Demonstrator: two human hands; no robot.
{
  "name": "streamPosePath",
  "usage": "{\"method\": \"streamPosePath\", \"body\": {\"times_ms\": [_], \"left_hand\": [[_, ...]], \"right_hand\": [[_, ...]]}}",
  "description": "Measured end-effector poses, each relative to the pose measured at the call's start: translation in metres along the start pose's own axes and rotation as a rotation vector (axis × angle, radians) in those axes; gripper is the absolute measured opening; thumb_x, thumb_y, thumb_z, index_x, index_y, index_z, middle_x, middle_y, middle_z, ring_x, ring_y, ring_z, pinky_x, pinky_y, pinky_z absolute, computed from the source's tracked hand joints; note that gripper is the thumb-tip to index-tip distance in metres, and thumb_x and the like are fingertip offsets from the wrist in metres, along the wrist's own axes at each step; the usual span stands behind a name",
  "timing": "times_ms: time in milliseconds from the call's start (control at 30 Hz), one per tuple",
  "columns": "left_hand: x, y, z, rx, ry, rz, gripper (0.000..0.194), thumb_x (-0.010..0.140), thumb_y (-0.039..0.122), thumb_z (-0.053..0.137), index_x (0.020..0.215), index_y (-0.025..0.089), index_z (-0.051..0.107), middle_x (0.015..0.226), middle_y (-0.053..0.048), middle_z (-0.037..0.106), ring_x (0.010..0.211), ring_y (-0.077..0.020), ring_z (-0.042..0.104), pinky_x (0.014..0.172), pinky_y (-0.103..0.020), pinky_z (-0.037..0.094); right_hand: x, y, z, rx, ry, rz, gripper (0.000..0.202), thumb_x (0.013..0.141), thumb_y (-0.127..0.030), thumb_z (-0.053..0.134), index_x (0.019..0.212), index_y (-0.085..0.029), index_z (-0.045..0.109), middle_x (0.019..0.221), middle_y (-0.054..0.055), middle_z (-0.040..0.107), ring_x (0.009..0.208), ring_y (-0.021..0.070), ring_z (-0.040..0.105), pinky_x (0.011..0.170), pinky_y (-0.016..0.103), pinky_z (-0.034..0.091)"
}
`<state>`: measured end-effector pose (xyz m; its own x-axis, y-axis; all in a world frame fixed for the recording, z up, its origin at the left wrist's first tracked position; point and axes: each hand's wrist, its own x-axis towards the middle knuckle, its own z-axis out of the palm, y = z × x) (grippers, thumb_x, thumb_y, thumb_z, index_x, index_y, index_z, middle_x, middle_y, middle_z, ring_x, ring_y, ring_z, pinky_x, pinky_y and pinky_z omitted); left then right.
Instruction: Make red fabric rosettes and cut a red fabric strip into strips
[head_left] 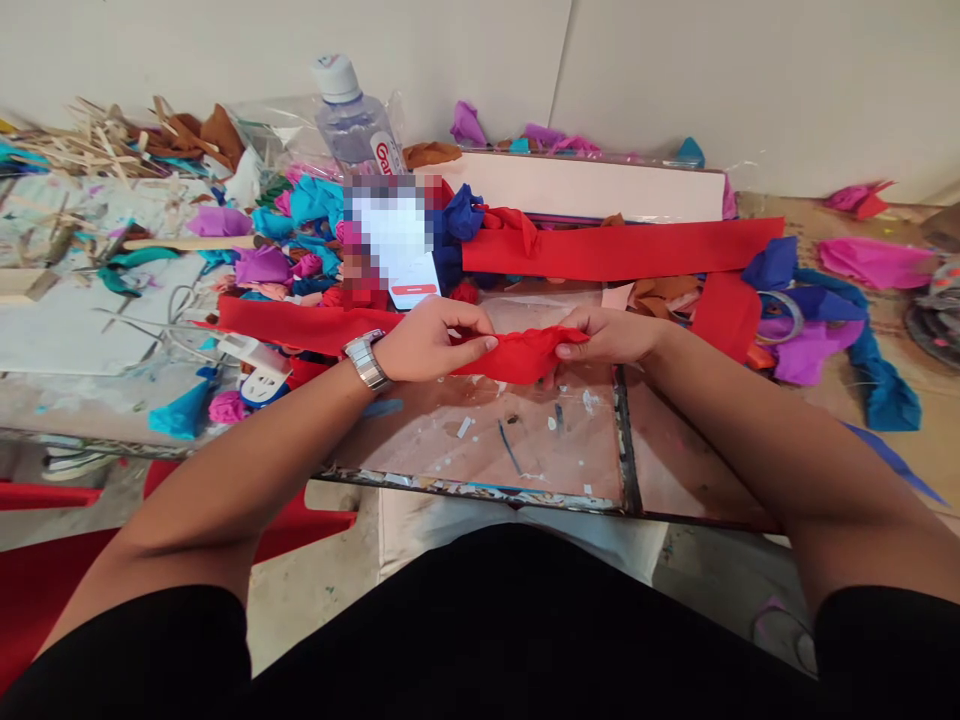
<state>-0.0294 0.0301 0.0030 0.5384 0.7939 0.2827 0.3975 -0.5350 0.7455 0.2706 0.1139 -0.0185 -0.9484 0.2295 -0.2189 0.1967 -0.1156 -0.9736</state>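
A strip of red crepe paper (517, 360) is stretched between my two hands, just above the table. Its upper edge is gathered and wrinkled. My left hand (439, 340), with a metal watch on the wrist, pinches the strip's left end between thumb and fingers. At the other end, my right hand (611, 337) grips the paper, thumb on the near side and some fingertips hidden behind it. A long flat red strip (622, 250) lies behind my hands, and another red strip (300, 325) runs under my left wrist.
A phone (405, 255) leans among crumpled coloured paper. Behind it stands a capped plastic bottle (356, 125). Green-handled pliers (135, 268), a white power socket (262, 378) with cable, and thin wood sticks (97, 140) lie left. A tape roll (784, 315) sits right, near purple paper.
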Motion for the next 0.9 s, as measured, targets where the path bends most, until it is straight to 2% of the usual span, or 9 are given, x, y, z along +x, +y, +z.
{"method": "streamPosePath", "body": {"times_ms": [167, 233, 367, 467, 567, 700, 767, 900], "left_hand": [[-0.001, 0.001, -0.006, -0.069, -0.111, 0.042, 0.021, 0.098, 0.031, 0.071, 0.086, 0.015, 0.079, 0.073, -0.002, 0.074, 0.063, -0.0102, 0.06, 0.06, -0.02, 0.046], [-0.001, 0.002, -0.008, -0.077, -0.132, 0.065, 0.019, 0.097, 0.029, 0.072, 0.087, 0.015, 0.079, 0.075, -0.003, 0.076, 0.064, -0.0106, 0.061, 0.061, -0.021, 0.048], [-0.001, 0.003, -0.009, -0.061, -0.131, 0.089, 0.016, 0.096, 0.027, 0.073, 0.088, 0.015, 0.08, 0.076, -0.003, 0.077, 0.064, -0.0104, 0.062, 0.061, -0.021, 0.048], [-0.001, 0.002, -0.01, -0.057, -0.118, 0.095, 0.016, 0.096, 0.026, 0.073, 0.086, 0.015, 0.08, 0.076, -0.003, 0.077, 0.063, -0.01, 0.062, 0.06, -0.02, 0.047], [0.0, 0.001, -0.01, -0.066, -0.118, 0.093, 0.017, 0.096, 0.027, 0.073, 0.085, 0.015, 0.079, 0.075, -0.003, 0.077, 0.061, -0.0096, 0.061, 0.059, -0.02, 0.046], [0.0, 0.003, -0.01, -0.063, -0.144, 0.111, 0.017, 0.097, 0.027, 0.073, 0.086, 0.015, 0.079, 0.074, -0.003, 0.076, 0.062, -0.01, 0.062, 0.06, -0.02, 0.047], [0.001, 0.003, -0.01, -0.051, -0.142, 0.122, 0.017, 0.097, 0.027, 0.072, 0.087, 0.015, 0.08, 0.076, -0.003, 0.077, 0.063, -0.0101, 0.063, 0.062, -0.02, 0.048], [0.0, 0.001, -0.011, -0.024, -0.127, 0.122, 0.017, 0.097, 0.027, 0.073, 0.087, 0.015, 0.08, 0.076, -0.003, 0.078, 0.063, -0.0101, 0.063, 0.061, -0.02, 0.048]], "right_hand": [[-0.007, -0.008, -0.004, -0.135, -0.109, -0.04, 0.052, 0.093, -0.065, 0.082, 0.087, -0.013, 0.083, 0.079, 0.005, 0.08, 0.075, 0.0145, 0.072, 0.078, 0.023, 0.059], [-0.009, -0.01, -0.004, -0.141, -0.125, -0.032, 0.053, 0.095, -0.065, 0.079, 0.09, -0.013, 0.083, 0.083, 0.006, 0.081, 0.08, 0.0152, 0.073, 0.081, 0.023, 0.058], [-0.008, -0.009, -0.006, -0.15, -0.084, -0.021, 0.054, 0.096, -0.065, 0.077, 0.113, -0.014, 0.083, 0.104, 0.008, 0.083, 0.097, 0.0187, 0.075, 0.094, 0.028, 0.06], [-0.008, -0.007, -0.009, -0.19, -0.048, -0.027, 0.053, 0.096, -0.066, 0.077, 0.109, -0.015, 0.084, 0.107, 0.009, 0.084, 0.103, 0.0215, 0.075, 0.102, 0.032, 0.059], [-0.01, -0.006, -0.01, -0.19, -0.02, -0.031, 0.052, 0.095, -0.067, 0.078, 0.103, -0.017, 0.086, 0.105, 0.009, 0.084, 0.1, 0.0211, 0.075, 0.1, 0.032, 0.058], [-0.012, -0.006, -0.009, -0.169, -0.043, -0.027, 0.054, 0.092, -0.069, 0.08, 0.102, -0.016, 0.086, 0.102, 0.008, 0.084, 0.096, 0.0192, 0.075, 0.096, 0.029, 0.058], [-0.011, -0.007, -0.009, -0.167, -0.026, -0.042, 0.055, 0.091, -0.068, 0.081, 0.109, -0.016, 0.086, 0.106, 0.008, 0.084, 0.101, 0.0202, 0.075, 0.096, 0.029, 0.058], [-0.008, -0.008, -0.009, -0.168, 0.089, -0.104, 0.053, 0.093, -0.06, 0.084, 0.125, -0.018, 0.083, 0.119, 0.008, 0.083, 0.114, 0.0215, 0.074, 0.102, 0.03, 0.057]]}}
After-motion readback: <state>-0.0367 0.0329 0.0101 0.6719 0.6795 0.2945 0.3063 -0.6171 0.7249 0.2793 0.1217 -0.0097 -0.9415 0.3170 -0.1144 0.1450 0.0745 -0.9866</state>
